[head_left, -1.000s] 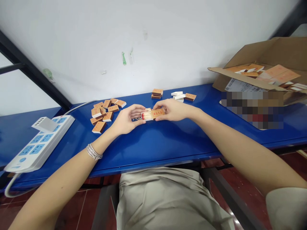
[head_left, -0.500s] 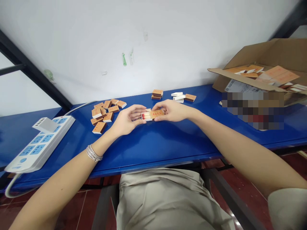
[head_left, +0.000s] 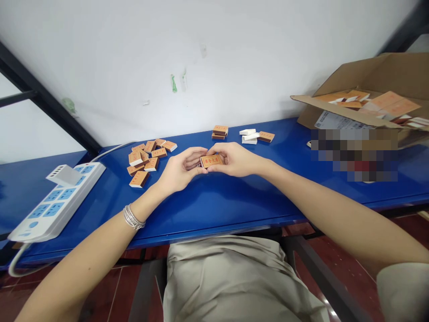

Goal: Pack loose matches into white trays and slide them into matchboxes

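Note:
Between my two hands, just above the blue table, is an orange matchbox [head_left: 212, 161] with red lettering, its sleeve now over the tray. My left hand [head_left: 182, 169] is closed on the box's left end, thumb at the near edge and fingers behind. Around the right end, my right hand [head_left: 233, 159] grips the sleeve between thumb and fingers. No match heads show. To the left lies a loose pile of matchboxes [head_left: 151, 163]. Behind my hands, two matchboxes [head_left: 220, 130] are stacked, and white trays [head_left: 250, 140] sit beside another orange box [head_left: 266, 137].
A cardboard carton [head_left: 345, 112] holding orange and white box parts stands at the right, with a blurred patch before it. At the left, a white power strip [head_left: 63, 197] with a plugged-in adapter lies along the blue table [head_left: 214, 205]. A white wall rises behind.
The orange sleeve has slid left over the tray, covering the matches that showed before. My right hand has moved slightly left, closer to my left hand.

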The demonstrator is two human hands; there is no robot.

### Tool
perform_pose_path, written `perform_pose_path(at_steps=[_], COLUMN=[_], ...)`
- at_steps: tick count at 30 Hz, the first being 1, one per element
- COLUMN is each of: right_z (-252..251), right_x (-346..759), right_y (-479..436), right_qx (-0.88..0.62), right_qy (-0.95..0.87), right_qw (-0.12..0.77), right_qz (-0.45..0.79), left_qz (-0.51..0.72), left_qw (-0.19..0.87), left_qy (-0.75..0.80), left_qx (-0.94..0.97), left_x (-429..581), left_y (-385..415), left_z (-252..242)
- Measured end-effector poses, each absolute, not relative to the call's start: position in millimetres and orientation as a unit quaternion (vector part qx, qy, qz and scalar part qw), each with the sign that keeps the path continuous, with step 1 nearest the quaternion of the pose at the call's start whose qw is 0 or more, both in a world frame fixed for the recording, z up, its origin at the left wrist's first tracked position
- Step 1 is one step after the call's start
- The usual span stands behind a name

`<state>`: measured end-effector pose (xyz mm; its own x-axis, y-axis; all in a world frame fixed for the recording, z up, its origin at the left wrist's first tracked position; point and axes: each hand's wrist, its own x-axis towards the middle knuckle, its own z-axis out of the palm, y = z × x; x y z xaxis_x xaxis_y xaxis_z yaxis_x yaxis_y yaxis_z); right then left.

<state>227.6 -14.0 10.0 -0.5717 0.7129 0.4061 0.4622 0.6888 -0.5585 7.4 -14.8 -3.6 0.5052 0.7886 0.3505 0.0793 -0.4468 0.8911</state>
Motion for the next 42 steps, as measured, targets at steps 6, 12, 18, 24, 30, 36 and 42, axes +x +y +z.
perform_pose_path(at_steps=[6,12,18,24,30,36,42], right_z=[11.2,20.0,41.1,46.8,19.1,18.8,36.6], right_x=[229.7,228.1,267.5,351.9,374.7,358.1,340.8], right_y=[-14.7,-20.1,3.3,39.7,60.7,59.7,44.2], right_qx=[-0.238,-0.234,-0.400,-0.691,-0.770,-0.780,-0.748], right_qy=[-0.898,-0.903,-0.837,-0.627,-0.601,-0.607,-0.634], right_qw=[0.269,0.231,0.305,0.358,0.170,0.133,0.197], right_qz=[0.255,0.278,0.213,0.045,0.129,0.080,0.016], left_qz=[0.361,0.341,0.368,0.355,0.333,0.302,0.229], left_qw=[0.426,0.422,0.343,0.229,0.198,0.174,0.104], left_qy=[0.280,0.266,0.318,0.380,0.393,0.399,0.462], left_qx=[0.781,0.797,0.803,0.823,0.834,0.848,0.850], left_x=[0.9,0.1,-0.7,-2.2,-3.1,-5.5,-9.2], left_y=[-7.9,-7.7,-5.7,-6.2,-5.6,-3.7,0.0], left_z=[-2.7,-5.8,-1.5,4.3,3.2,1.5,-0.4])
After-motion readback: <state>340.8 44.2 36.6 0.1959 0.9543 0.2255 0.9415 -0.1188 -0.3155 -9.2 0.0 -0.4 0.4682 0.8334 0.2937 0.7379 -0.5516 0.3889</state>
